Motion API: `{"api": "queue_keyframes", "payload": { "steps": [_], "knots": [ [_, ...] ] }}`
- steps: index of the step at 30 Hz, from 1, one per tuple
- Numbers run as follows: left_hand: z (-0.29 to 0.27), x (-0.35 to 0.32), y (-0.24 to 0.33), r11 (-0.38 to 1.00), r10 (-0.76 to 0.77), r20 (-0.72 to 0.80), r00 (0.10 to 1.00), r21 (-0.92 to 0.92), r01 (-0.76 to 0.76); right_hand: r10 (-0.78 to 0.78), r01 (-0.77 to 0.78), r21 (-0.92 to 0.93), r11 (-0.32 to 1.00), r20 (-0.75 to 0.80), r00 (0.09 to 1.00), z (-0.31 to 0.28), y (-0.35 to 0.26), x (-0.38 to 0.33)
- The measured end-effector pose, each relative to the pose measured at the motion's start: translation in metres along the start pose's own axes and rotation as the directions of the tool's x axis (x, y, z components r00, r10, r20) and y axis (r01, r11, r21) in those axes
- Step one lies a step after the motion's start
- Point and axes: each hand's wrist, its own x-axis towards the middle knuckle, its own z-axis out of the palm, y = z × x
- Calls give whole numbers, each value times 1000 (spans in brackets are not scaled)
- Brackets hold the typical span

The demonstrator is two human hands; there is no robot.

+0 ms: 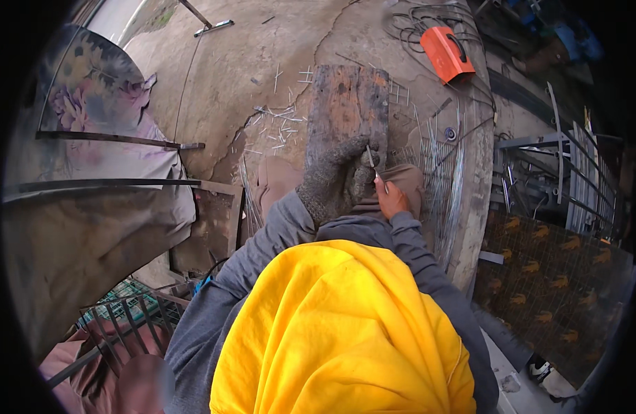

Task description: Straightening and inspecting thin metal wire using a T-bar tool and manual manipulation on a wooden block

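My left hand (337, 178), in a dark grey knitted glove, is closed around a thin metal rod (371, 159) over the near end of a wooden board. My bare right hand (392, 198) pinches the rod's lower end, close beside the glove. The rod's full length and exact kind are too small to make out. The worn, brown-stained wooden board (347, 103) lies between my knees and stretches away from me. Short cut metal rods (280, 127) are scattered on the ground left of it. Long thin metal rods (445, 179) lie to the right.
An orange box-shaped machine with a handle (447, 55) stands at the far right beside coiled cables (407, 24). A cloth-draped metal frame (118, 183) rises at the left. Metal bars (583, 179) and a patterned dark panel (549, 297) are on the right.
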Motion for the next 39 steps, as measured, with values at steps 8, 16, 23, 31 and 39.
{"api": "queue_keyframes", "payload": {
  "steps": [8, 16, 23, 31, 39],
  "knots": [
    [8, -2, -3, 994, 82, -157, 984, 78, -71, 4, -4, 18, 1000, 1, 1000, 1, -1, 3],
    [-29, -34, 30, 703, 115, -223, 968, 707, 80, -6, 6, 1, 1000, 1, 1000, 4, 6, 5],
    [-126, -20, 88, 182, -39, -377, 926, 908, 377, 4, -4, -11, 1000, 24, 1000, -3, 2, 3],
    [-219, 17, 109, -183, -64, -464, 883, 876, 447, 43, -42, -20, 999, 18, 999, -2, 0, 2],
    [-266, 16, 159, -305, 188, -297, 936, 889, 343, -11, 14, 84, 996, -33, 999, 3, 12, 0]
  ]
}}
